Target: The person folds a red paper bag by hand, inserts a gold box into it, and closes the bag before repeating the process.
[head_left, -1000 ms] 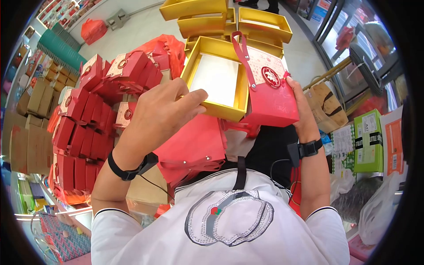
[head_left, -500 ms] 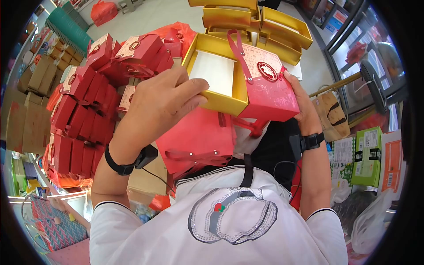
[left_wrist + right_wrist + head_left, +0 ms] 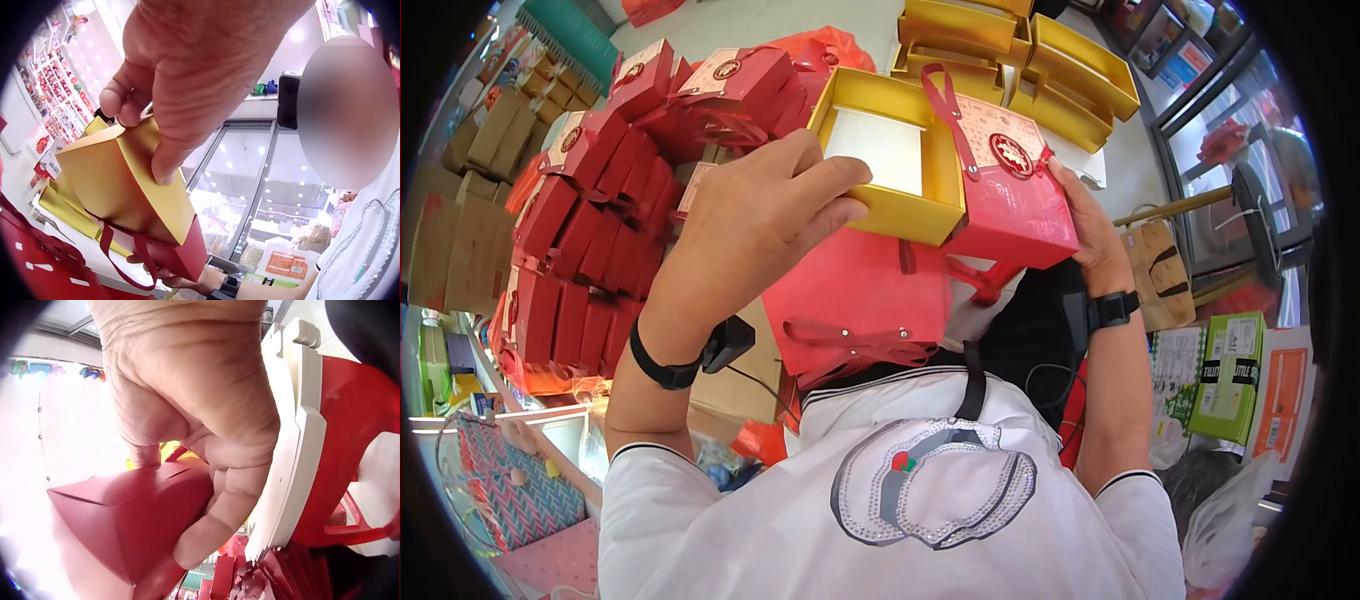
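Observation:
My left hand (image 3: 765,205) pinches the near left wall of a gold box tray (image 3: 900,212), thumb outside and fingers over the rim. A white panel lies on the tray's floor. The tray's right end meets a red gift box sleeve (image 3: 1015,225) with a pink patterned top, a round red emblem and a ribbon handle (image 3: 945,110). My right hand (image 3: 1095,225) grips this sleeve at its right end. In the left wrist view, the gold tray (image 3: 100,181) stands tilted against the red sleeve (image 3: 194,250). The right wrist view shows fingers curled round the red sleeve (image 3: 150,525).
Stacked red gift boxes (image 3: 580,240) stand at the left. Several gold trays (image 3: 1070,75) are piled ahead. Flat red pieces with ribbon handles (image 3: 855,300) lie by the lap. At the right are a brown carton (image 3: 1157,275) and a green box (image 3: 1228,375).
The surroundings have shifted in the head view, with the gold tray pile further right. Both hands keep their holds, and tray and sleeve are tilted slightly differently.

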Motion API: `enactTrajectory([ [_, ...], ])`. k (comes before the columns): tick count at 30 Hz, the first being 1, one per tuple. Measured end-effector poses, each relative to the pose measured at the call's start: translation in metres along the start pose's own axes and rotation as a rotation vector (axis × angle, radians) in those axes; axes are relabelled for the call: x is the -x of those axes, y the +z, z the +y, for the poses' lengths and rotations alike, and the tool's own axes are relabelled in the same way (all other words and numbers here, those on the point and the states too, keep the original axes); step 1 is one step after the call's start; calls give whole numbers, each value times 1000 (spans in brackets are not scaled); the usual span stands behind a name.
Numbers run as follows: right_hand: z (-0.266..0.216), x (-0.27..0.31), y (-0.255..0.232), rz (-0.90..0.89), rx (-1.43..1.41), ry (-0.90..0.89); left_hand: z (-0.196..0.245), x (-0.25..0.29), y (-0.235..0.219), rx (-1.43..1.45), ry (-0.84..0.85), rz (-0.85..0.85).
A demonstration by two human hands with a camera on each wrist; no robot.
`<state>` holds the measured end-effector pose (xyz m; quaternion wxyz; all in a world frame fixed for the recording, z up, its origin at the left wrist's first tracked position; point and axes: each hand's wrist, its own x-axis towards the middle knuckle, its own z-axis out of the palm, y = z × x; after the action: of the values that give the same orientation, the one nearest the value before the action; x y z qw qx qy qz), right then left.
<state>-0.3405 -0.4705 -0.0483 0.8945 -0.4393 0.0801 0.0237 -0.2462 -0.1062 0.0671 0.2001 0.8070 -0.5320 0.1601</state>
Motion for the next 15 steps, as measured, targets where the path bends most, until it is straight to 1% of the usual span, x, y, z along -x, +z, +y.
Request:
enactTrajectory([
  [1,1,-1,0,-5,-5,12,-1,1,-1,1,-15,-2],
  [7,6,-5,2,-47,-15,35,-1,6,7,-87,58,7],
  [10,8,-7,13,-67,11,40,0,13,13,-31,88,-24],
  [13,8,-9,34,-109,61,32,4,18,22,232,99,13],
  [15,7,-7,39,-91,61,-2,-1,23,19,360,-188,188],
])
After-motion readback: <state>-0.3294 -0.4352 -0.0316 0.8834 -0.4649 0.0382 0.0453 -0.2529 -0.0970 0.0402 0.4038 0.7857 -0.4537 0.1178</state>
